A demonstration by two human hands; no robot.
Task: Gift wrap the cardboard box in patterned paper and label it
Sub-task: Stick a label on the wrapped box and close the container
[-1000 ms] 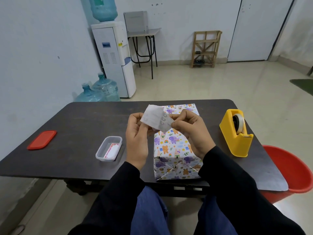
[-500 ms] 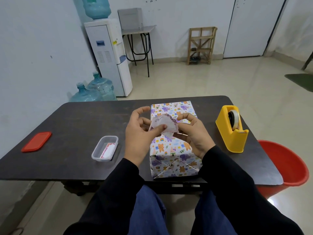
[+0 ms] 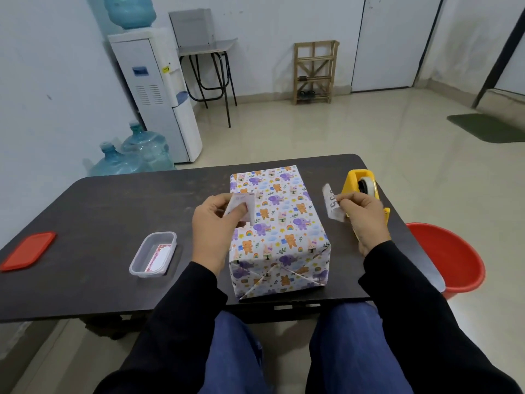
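Note:
The box [image 3: 279, 223], wrapped in animal-patterned paper, stands on the dark table [image 3: 113, 217] right in front of me. My left hand [image 3: 216, 228] pinches a small white label [image 3: 241, 207] over the box's left edge. Off to the right of the box, my right hand [image 3: 363, 220] pinches a curled strip of white backing paper [image 3: 331, 201] with printed marks, in front of the yellow tape dispenser [image 3: 362, 186].
A clear plastic tub [image 3: 153, 254] holding more labels sits left of the box, and its red lid [image 3: 28, 250] lies at the table's far left. A red bucket [image 3: 446, 257] stands on the floor by the table's right edge.
My hands have parted: the backing strip has come off the label. The right hand carried the strip to the right, and the left hand keeps the label over the box.

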